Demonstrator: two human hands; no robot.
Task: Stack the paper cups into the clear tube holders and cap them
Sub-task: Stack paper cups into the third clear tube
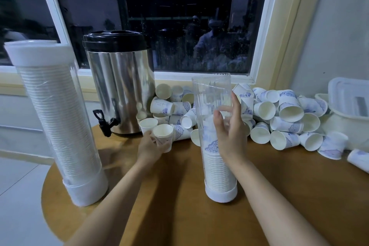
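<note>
- My left hand grips a short stack of paper cups near the middle of the tabletop, in front of the steel drinks dispenser.
- My right hand curls round the open clear tube, which stands upright and partly filled.
- A full, capped tube stands at the left edge.
- Loose cups lie heaped along the far edge.

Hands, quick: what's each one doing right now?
Left hand: holding a paper cup.
Right hand: gripping the uncapped clear tube, thumb and fingers around it.
</note>
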